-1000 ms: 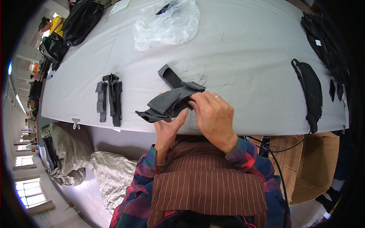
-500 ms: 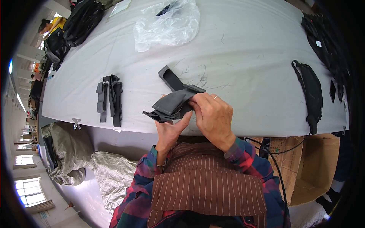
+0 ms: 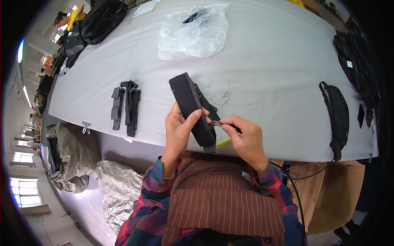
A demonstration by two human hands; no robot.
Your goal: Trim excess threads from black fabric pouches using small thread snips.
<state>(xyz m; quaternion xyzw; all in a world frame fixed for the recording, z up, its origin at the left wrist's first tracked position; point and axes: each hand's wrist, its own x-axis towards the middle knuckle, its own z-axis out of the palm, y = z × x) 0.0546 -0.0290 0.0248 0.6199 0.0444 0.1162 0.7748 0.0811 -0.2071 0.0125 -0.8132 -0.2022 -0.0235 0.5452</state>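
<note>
Pouch [image 3: 192, 110], a dark flat fabric one, sat in the middle of the frame, lifted up at the near edge of the table [image 3: 266, 74] and tilted so its long side ran from upper left to lower right. Left hand [image 3: 179, 130] was wrapped around it, thumb across the front face, fingers curled behind, a firm grasp. Right hand [image 3: 245, 138] was just to the right of it, fingers pinched on a small snipper [image 3: 221, 125] with a yellow-green handle end poking out below; its metal tip was right at the pouch's edge, couldn't tell if it was actually touching. Loose threads [image 3: 223, 96] lay on the grey tabletop just behind the pouch.

Further left, a little bunch of black straps [image 3: 126, 105] lay flat, well apart from the hands. Over at the right edge, a black waist bag [image 3: 338, 112] lay along the table's curve. Past that, at the top centre, a crumpled clear plastic bag [image 3: 196, 32] with something dark inside. Upper left corner had a pile of black bags [image 3: 98, 20], and more dark bags were stacked at the far right.
</note>
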